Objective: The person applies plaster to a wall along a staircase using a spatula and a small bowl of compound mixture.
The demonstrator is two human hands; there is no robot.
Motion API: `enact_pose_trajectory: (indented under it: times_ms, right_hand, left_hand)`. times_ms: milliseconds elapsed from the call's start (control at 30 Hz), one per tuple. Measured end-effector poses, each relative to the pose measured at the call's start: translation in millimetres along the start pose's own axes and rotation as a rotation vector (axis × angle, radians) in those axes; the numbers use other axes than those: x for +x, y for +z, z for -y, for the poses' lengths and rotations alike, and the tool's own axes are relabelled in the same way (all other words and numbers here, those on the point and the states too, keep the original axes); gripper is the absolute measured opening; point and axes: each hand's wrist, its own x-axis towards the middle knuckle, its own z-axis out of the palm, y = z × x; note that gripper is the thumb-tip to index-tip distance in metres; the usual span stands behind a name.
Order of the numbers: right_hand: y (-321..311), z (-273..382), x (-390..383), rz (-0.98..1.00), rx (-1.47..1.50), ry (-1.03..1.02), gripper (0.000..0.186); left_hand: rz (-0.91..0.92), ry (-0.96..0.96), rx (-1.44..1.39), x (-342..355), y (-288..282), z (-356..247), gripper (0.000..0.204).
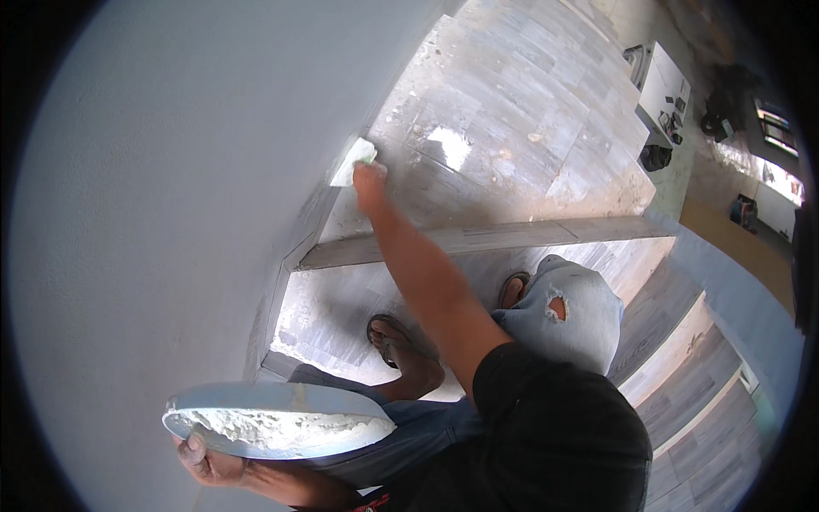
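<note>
My left hand (pixel 205 462) grips the rim of a light blue plastic basin (pixel 281 397), thumb over the edge. The basin is tilted, and a thick white paste (pixel 290 431) lies inside it. Stretched far ahead, my right hand (pixel 370 181) is closed on a flat, whitish spreader (pixel 354 160). That spreader lies against the skirting tiles (pixel 317 213) where the grey wall meets the landing. Its handle and the fingers' far side are hidden.
A smooth grey wall (pixel 153 213) rises on the left. Wood-look tiled steps (pixel 674 367) descend to the right from the dusty landing (pixel 512 119). My sandalled feet (pixel 388 341) stand on the step below it. A white table with small items (pixel 665 90) stands far right.
</note>
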Motion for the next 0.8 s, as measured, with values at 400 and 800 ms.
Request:
enact_pose_trajectory:
  times_ms: [400,800]
  right_hand:
    - [-47.2,-0.5,-2.9,-0.093,0.391,0.213,0.031]
    - [-71.8,33.2,-31.7,-0.047,0.904,0.400,0.044]
  left_hand:
    - [0.094,-0.061,-0.077,8.3,-23.6,-4.9,0.051]
    - [-0.009,-0.040,-0.045,5.3,-16.4,-0.2,0.051]
